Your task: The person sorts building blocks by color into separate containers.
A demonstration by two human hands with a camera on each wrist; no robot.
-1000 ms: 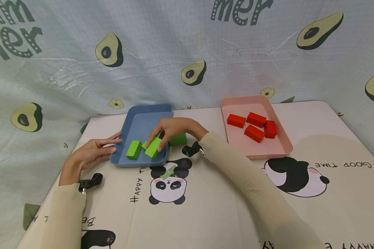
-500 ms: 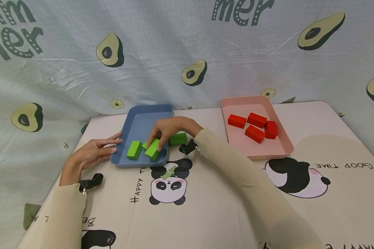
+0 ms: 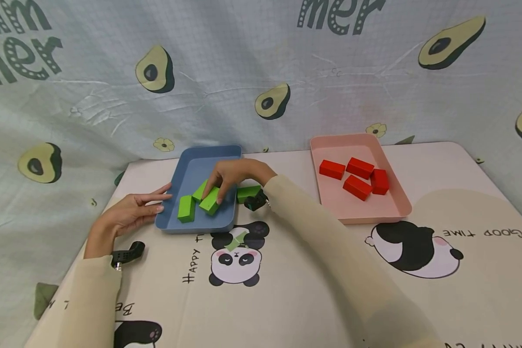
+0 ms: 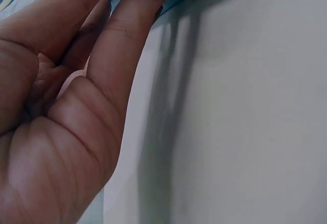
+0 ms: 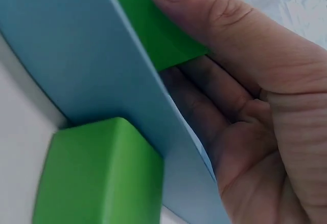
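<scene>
The blue tray [image 3: 200, 159] lies on the left of the table. My left hand [image 3: 132, 212] rests against its left side, fingers fairly straight, thumb touching the outer wall in the left wrist view. Inside the tray, my right hand [image 3: 230, 176] pinches a green block [image 3: 210, 202] between thumb and fingers. Two other green blocks are in the tray: one upright-looking block [image 3: 186, 209] to the left, and another block [image 3: 199, 191] partly hidden behind the held one. Outside the right wall sits a further green block [image 5: 97, 173], close against the tray.
To the right stands a pink tray [image 3: 361, 216] with several red blocks [image 3: 356, 187] inside. A cloth with avocado prints [image 3: 272, 101] hangs behind the table. The tablecloth [image 3: 304, 309] carries panda prints.
My right hand has shifted slightly left and away from me with the held green block. The two other green blocks in the tray have shifted and turned a little. My left hand stays put.
</scene>
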